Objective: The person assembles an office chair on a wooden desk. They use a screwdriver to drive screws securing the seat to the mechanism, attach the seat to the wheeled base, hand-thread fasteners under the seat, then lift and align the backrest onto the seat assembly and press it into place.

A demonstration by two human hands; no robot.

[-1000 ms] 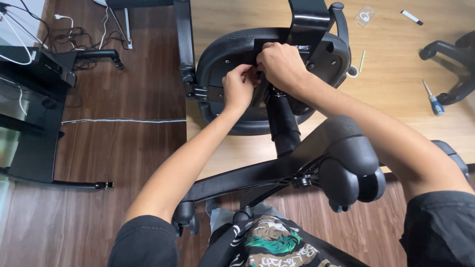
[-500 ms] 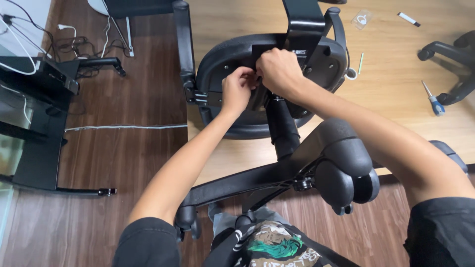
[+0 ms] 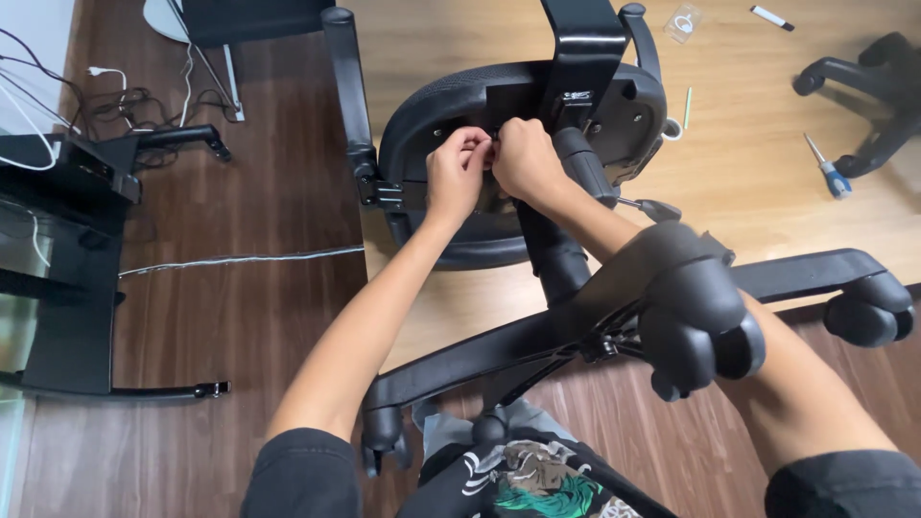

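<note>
In the head view, the black upturned office chair point(image 3: 523, 144) lay on its side on the pale wooden floor panel point(image 3: 767, 206); the left hand point(image 3: 459, 175) and right hand point(image 3: 523, 158) met at its seat underside, fingers pinched shut on something too small to tell; a blue-handled screwdriver point(image 3: 830, 173) lay well apart.

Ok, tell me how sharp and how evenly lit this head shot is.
Head view: even, soft daylight, no hard shadows; a mild sheen on the wooden floor at left. The left hand and right hand on the chair seat are fairly sharp; the near caster wheel looms large and slightly soft. Wide-lens bending shows at the edges.
</note>
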